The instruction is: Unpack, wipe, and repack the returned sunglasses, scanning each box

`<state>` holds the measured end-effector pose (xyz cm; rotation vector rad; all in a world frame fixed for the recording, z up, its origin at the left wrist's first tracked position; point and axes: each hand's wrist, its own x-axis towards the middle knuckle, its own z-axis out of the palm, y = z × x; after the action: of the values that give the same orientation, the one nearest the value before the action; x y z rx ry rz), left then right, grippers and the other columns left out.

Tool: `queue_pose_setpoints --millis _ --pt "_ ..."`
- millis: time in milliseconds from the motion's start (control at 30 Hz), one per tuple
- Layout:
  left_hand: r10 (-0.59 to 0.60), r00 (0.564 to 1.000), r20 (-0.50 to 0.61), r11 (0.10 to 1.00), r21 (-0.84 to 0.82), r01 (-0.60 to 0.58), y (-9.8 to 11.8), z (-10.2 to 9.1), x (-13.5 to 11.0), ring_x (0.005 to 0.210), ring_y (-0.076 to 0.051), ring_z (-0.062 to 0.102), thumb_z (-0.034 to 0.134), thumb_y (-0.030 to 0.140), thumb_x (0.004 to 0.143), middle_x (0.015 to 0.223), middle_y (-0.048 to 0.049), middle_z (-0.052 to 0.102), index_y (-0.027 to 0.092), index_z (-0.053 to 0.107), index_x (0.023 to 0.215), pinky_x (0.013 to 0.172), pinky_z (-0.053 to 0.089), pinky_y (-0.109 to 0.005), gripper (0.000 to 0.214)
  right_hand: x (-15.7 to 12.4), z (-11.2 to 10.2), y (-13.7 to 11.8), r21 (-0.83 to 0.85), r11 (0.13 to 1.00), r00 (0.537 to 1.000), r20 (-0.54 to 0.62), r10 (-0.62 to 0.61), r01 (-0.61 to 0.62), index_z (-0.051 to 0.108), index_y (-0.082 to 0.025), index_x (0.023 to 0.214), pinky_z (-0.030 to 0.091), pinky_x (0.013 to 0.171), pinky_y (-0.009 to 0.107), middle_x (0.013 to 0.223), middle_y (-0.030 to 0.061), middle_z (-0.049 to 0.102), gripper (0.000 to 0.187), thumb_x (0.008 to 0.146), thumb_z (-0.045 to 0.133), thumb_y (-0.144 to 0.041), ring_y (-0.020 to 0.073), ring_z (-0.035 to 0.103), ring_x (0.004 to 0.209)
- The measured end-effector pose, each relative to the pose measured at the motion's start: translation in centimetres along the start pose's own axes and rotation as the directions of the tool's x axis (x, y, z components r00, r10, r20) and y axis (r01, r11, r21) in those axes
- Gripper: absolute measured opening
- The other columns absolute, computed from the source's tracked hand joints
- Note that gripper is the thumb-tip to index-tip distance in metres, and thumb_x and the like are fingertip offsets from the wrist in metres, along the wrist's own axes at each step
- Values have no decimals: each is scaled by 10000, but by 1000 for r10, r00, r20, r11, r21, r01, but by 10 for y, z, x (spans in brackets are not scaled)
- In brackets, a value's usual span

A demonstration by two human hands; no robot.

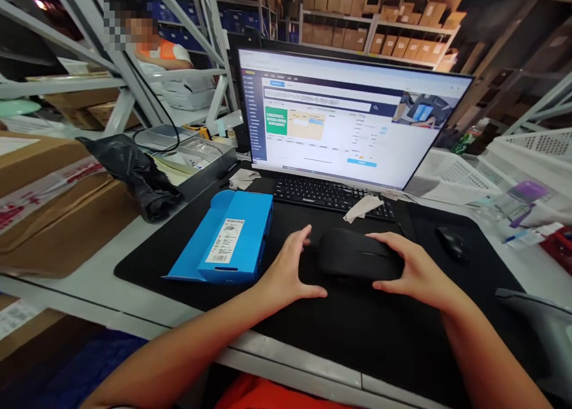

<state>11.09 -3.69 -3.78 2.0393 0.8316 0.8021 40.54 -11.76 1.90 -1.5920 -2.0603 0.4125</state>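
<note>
A black zip case (pixel 353 257) with rounded ends lies on the black desk mat (pixel 357 331). My right hand (pixel 409 266) grips its right end, thumb at the near side and fingers over the far side. Just left of the case is my left hand (pixel 297 269), thumb and fingers spread apart with nothing between them. Beside that hand, to the left, a blue cardboard box (pixel 243 224) with a white printed label (pixel 224 241) rests on the mat, one flap folded out. What the case holds is hidden.
A monitor (pixel 330 153) stands behind a black keyboard (pixel 308 193) with paper scraps. At right are a mouse (pixel 451 243), a handheld scanner (pixel 536 314) and white baskets (pixel 456 174). Cardboard boxes (pixel 58 230) and a black plastic bag (pixel 138 177) are at left. Another person (pixel 161 50) sits beyond the frame.
</note>
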Motion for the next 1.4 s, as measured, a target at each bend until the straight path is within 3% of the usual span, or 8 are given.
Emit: queue_pose_setpoints --millis 100,267,467,733,867,1033,1200,1400 --pt "-141 983 118 971 -179 161 -5 6 2 793 -160 678 777 325 780 1099 -60 676 221 497 1384 729 571 -323 673 -1 -13 9 25 1000 1000 28 9 -10 578 -227 1374 487 1057 428 1362 122 629 743 706 850 -407 316 609 1242" --pt "-287 911 294 936 -115 332 -4 9 5 544 -103 557 595 380 887 739 12 666 162 652 934 520 401 -225 230 0 -13 14 68 997 994 100 34 -41 572 -214 1390 494 1052 427 1378 130 624 782 696 858 -433 320 610 1245" --pt "-354 880 318 930 21 366 -3 -9 9 450 -117 481 547 386 897 500 14 584 173 622 608 523 324 -257 367 2 2 5 -23 1000 977 214 16 -12 562 -243 1435 482 1062 450 1371 118 621 789 718 847 -408 315 606 1239" --pt "-367 903 223 928 24 371 3 -13 8 480 -126 406 473 436 911 492 47 444 193 591 644 513 283 -265 379 3 26 -20 -160 982 958 249 141 -103 504 -259 1508 498 1040 443 1266 99 618 848 716 810 -265 284 622 1147" --pt "-327 914 240 942 0 337 27 -11 11 450 -119 373 392 458 950 469 57 390 198 571 662 503 300 -262 427 3 30 -26 -207 974 963 231 137 -89 536 -241 1486 522 996 448 1217 108 638 878 665 848 -206 293 639 1087" --pt "-40 924 380 983 178 -31 79 18 46 615 -147 537 507 295 930 632 4 618 191 638 639 609 328 -285 336 9 35 -19 -238 970 964 241 111 -52 628 -183 1374 532 977 470 1225 133 648 806 616 898 -144 319 642 1103" --pt "-46 889 455 981 187 -44 91 51 81 464 -126 457 554 327 918 477 31 512 183 631 585 518 286 -284 371 13 40 -12 -253 962 966 204 158 -104 725 -107 1095 551 912 510 1098 152 698 622 543 974 -249 355 662 1028" --pt "34 887 460 973 186 -134 79 45 81 578 -137 539 498 400 960 600 9 617 170 683 684 579 370 -257 403 -5 61 -26 -251 968 1000 -13 10 -13 706 -172 1179 364 1125 593 1279 154 690 324 970 610 -401 324 568 1279"
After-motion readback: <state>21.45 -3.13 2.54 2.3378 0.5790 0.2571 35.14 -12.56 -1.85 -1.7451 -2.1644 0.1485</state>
